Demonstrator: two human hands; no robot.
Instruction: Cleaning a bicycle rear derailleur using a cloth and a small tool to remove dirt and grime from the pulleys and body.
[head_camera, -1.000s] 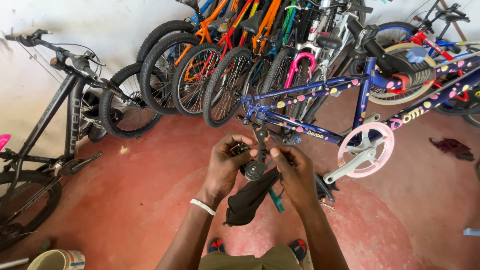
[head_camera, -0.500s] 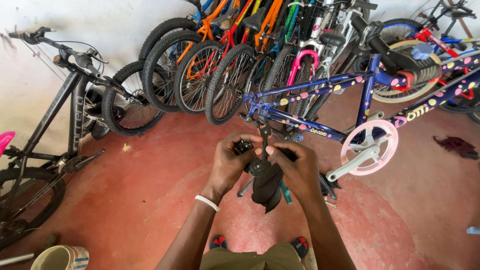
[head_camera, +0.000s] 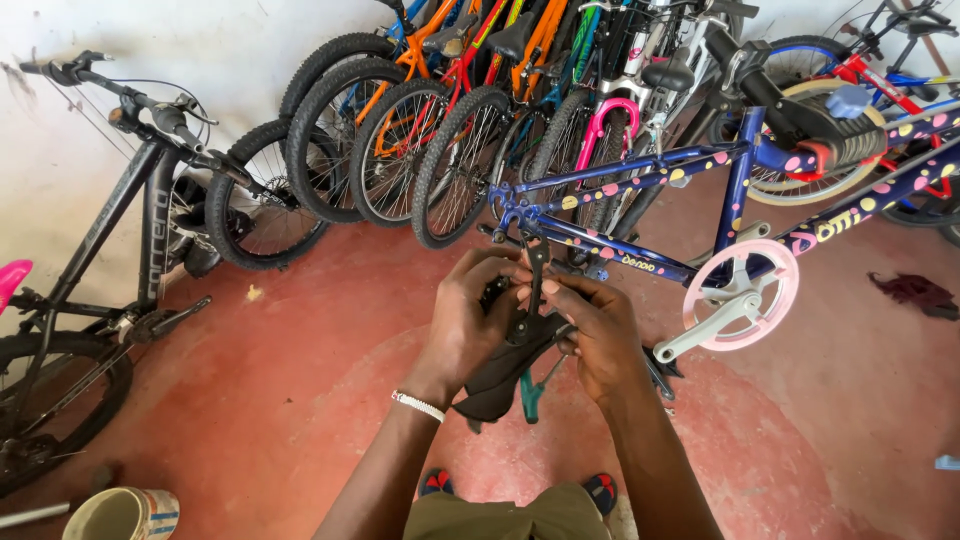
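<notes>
My left hand (head_camera: 468, 318) and my right hand (head_camera: 598, 335) are closed together around a black bicycle saddle (head_camera: 497, 380) and its seat post clamp, held at chest height over the red floor. The saddle's nose hangs down toward me between my wrists. A thin black post (head_camera: 537, 272) sticks up from the clamp between my fingers. A white bracelet (head_camera: 418, 405) circles my left wrist. Just beyond my hands stands a small blue bicycle with coloured dots (head_camera: 640, 190), its pink chainring and white crank (head_camera: 740, 300) to the right of my right hand.
A row of bicycles with black tyres (head_camera: 450, 160) leans along the white back wall. A black bicycle (head_camera: 110, 260) stands at the left. A tin can (head_camera: 125, 515) sits at the lower left. A dark rag (head_camera: 915, 292) lies on the floor at right.
The saddle has turned in my hands: its nose now points down and left toward me. My hands stay closed on the clamp. The view has shifted slightly.
</notes>
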